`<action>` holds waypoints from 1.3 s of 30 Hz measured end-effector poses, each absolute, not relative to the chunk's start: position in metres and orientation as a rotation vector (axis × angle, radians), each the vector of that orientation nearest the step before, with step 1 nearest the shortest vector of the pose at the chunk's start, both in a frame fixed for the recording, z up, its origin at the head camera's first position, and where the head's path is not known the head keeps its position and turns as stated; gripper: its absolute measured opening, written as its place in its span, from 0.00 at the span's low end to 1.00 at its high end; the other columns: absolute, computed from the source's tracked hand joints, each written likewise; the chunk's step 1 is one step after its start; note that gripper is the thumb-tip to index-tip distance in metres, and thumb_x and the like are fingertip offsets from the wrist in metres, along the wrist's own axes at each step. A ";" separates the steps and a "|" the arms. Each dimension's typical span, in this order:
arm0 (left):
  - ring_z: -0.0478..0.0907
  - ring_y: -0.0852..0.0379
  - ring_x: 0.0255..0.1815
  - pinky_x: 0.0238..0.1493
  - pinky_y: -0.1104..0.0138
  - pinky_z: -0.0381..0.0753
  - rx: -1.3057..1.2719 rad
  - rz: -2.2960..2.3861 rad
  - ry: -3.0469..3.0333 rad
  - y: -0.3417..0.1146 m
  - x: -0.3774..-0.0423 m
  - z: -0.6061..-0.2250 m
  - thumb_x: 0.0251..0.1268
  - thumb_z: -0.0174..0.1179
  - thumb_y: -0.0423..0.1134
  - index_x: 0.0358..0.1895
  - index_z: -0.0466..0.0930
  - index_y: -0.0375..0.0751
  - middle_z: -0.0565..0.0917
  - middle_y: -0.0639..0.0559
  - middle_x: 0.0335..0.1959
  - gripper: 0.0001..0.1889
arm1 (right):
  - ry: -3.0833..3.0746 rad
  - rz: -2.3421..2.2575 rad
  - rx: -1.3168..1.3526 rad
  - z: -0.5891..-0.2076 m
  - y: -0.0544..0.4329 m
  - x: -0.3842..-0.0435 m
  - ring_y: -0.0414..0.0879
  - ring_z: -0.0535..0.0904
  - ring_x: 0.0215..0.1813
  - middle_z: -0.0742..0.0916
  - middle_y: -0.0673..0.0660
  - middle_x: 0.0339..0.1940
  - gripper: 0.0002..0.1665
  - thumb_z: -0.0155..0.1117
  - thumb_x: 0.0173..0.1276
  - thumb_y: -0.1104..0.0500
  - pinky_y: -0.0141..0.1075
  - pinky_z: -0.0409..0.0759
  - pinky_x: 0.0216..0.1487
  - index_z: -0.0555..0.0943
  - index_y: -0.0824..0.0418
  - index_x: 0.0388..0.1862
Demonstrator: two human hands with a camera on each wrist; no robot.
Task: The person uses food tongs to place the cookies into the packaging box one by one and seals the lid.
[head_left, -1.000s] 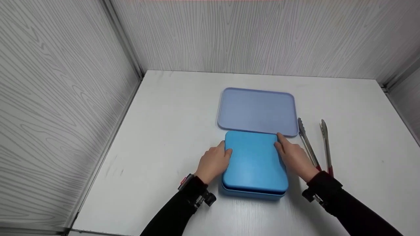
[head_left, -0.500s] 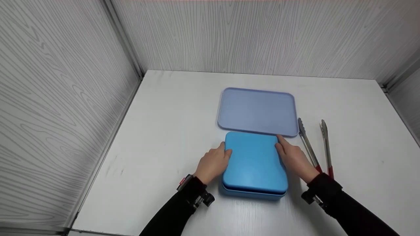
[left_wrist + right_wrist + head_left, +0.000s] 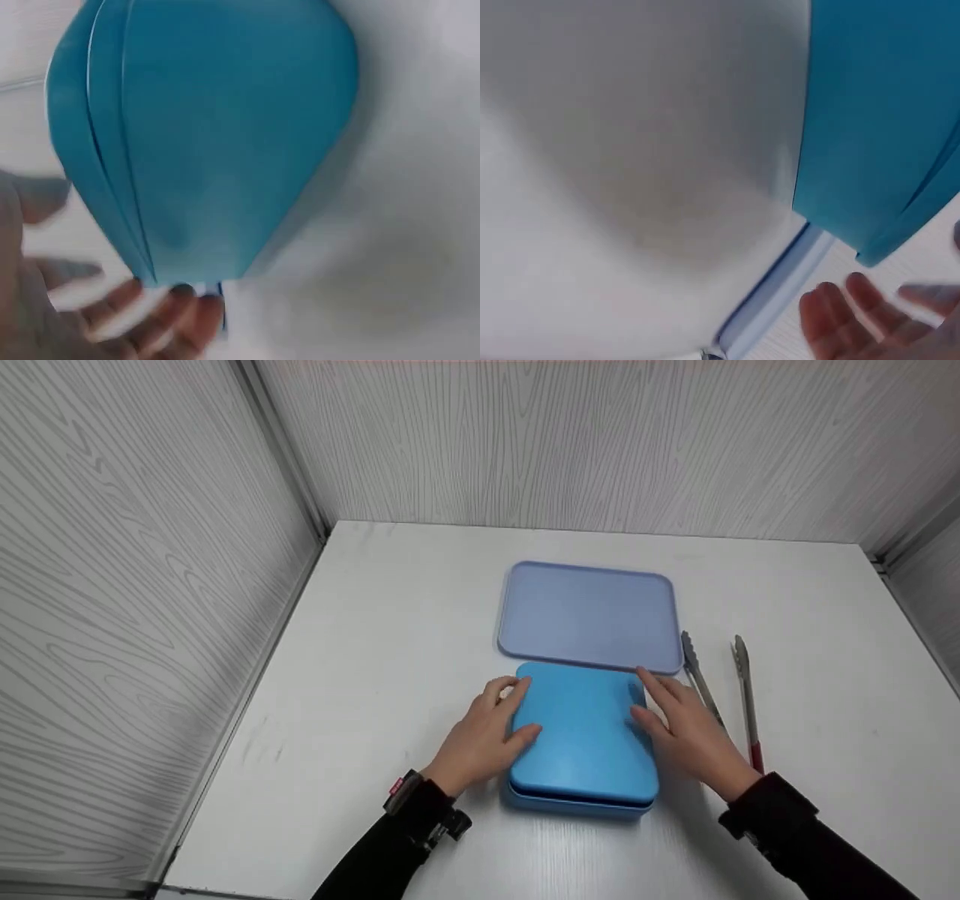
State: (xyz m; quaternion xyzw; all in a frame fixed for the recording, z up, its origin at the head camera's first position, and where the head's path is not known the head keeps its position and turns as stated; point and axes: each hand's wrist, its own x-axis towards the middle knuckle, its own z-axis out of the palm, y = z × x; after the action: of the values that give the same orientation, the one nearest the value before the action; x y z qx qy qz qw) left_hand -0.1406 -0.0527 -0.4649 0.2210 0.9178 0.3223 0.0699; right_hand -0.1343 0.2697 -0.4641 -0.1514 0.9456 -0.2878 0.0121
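A blue box (image 3: pixel 577 808) with a matching blue lid (image 3: pixel 581 735) lies on the white table, in front of the tray. A dark gap shows along the near edge between lid and box. At the lid's left side is my left hand (image 3: pixel 476 741), fingers spread and relaxed. My right hand (image 3: pixel 691 736) is spread at the opposite side, its shadow falling on the lid. In both wrist views the fingers stand beside the box (image 3: pixel 217 142) with nothing held. Whether any fingertip still touches the lid is hard to tell.
A flat periwinkle tray (image 3: pixel 589 611) lies just behind the box. To the right lie metal tongs (image 3: pixel 744 682) with red handles, spread apart, partly hidden by the right hand. Wood-grain panels (image 3: pixel 525 442) wall in the back and sides.
Both hands have let go of the lid's sides. They have lifted and drawn slightly outward, fingers spreading. Lid and box stay almost in place.
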 end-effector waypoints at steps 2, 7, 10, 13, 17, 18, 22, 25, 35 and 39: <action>0.55 0.42 0.81 0.74 0.48 0.69 0.842 0.899 2.739 -0.057 -0.136 -0.464 0.77 0.51 0.62 0.83 0.55 0.51 0.49 0.49 0.84 0.38 | 2.938 -0.821 -0.630 -0.465 0.273 -0.124 0.61 0.59 0.80 0.64 0.62 0.81 0.41 0.56 0.80 0.45 0.61 0.65 0.74 0.55 0.54 0.85; 0.30 0.36 0.84 0.81 0.41 0.46 1.143 0.636 2.660 -0.062 -0.131 -0.466 0.71 0.50 0.72 0.83 0.54 0.60 0.37 0.55 0.86 0.42 | 2.873 -0.636 -0.957 -0.472 0.277 -0.105 0.61 0.44 0.85 0.56 0.56 0.86 0.47 0.64 0.73 0.41 0.35 0.37 0.83 0.55 0.47 0.85; 0.26 0.36 0.84 0.82 0.40 0.42 1.237 0.530 2.623 -0.062 -0.129 -0.469 0.66 0.54 0.73 0.83 0.50 0.61 0.35 0.56 0.86 0.46 | 2.857 -0.594 -1.095 -0.476 0.277 -0.101 0.66 0.43 0.84 0.56 0.59 0.85 0.51 0.65 0.69 0.37 0.30 0.25 0.80 0.56 0.49 0.84; 0.25 0.36 0.83 0.82 0.40 0.41 1.303 0.474 2.617 -0.063 -0.128 -0.472 0.64 0.59 0.72 0.84 0.46 0.60 0.36 0.56 0.86 0.51 | 2.859 -0.533 -1.188 -0.478 0.277 -0.100 0.69 0.44 0.83 0.56 0.63 0.85 0.58 0.67 0.63 0.33 0.33 0.24 0.81 0.56 0.53 0.84; 0.29 0.35 0.84 0.82 0.42 0.46 1.350 0.408 2.654 -0.064 -0.128 -0.473 0.62 0.59 0.73 0.84 0.46 0.59 0.41 0.58 0.86 0.52 | 2.864 -0.450 -1.248 -0.478 0.276 -0.100 0.69 0.45 0.83 0.56 0.64 0.85 0.67 0.73 0.54 0.29 0.35 0.25 0.82 0.54 0.56 0.85; 0.30 0.35 0.84 0.82 0.42 0.47 1.358 0.394 2.667 -0.064 -0.128 -0.473 0.62 0.59 0.74 0.84 0.47 0.59 0.42 0.59 0.86 0.52 | 2.864 -0.441 -1.247 -0.478 0.275 -0.100 0.69 0.46 0.83 0.56 0.63 0.85 0.69 0.75 0.53 0.29 0.34 0.26 0.82 0.54 0.55 0.85; 0.36 0.38 0.85 0.81 0.44 0.53 1.380 0.368 2.715 -0.064 -0.127 -0.473 0.61 0.58 0.75 0.83 0.50 0.59 0.48 0.61 0.85 0.52 | 2.883 -0.407 -1.241 -0.476 0.273 -0.098 0.67 0.49 0.83 0.57 0.61 0.85 0.67 0.76 0.54 0.29 0.28 0.30 0.81 0.55 0.52 0.85; 0.40 0.40 0.85 0.81 0.47 0.54 1.413 0.374 2.737 -0.064 -0.127 -0.473 0.60 0.59 0.75 0.83 0.53 0.58 0.52 0.61 0.84 0.51 | 2.910 -0.380 -1.277 -0.474 0.272 -0.097 0.65 0.53 0.82 0.59 0.60 0.84 0.64 0.76 0.55 0.30 0.25 0.32 0.80 0.58 0.51 0.84; 0.51 0.43 0.83 0.80 0.49 0.57 1.556 0.362 2.769 -0.065 -0.125 -0.471 0.65 0.59 0.70 0.80 0.62 0.56 0.62 0.56 0.80 0.43 | 2.993 -0.341 -1.448 -0.475 0.271 -0.094 0.64 0.65 0.78 0.68 0.62 0.80 0.54 0.70 0.62 0.30 0.35 0.40 0.84 0.66 0.56 0.80; 0.55 0.43 0.82 0.79 0.47 0.60 1.616 0.329 2.801 -0.065 -0.126 -0.471 0.68 0.58 0.68 0.78 0.65 0.54 0.66 0.54 0.79 0.40 | 3.015 -0.361 -1.543 -0.476 0.270 -0.094 0.63 0.69 0.76 0.72 0.63 0.78 0.48 0.66 0.68 0.33 0.40 0.45 0.84 0.69 0.58 0.78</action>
State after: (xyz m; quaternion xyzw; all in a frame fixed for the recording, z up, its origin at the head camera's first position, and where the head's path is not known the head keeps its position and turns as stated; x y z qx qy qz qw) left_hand -0.1256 -0.0652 -0.4710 0.4963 0.8605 0.1010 -0.0542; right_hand -0.0939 0.2696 -0.4759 -0.4491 0.8774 -0.1051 -0.1322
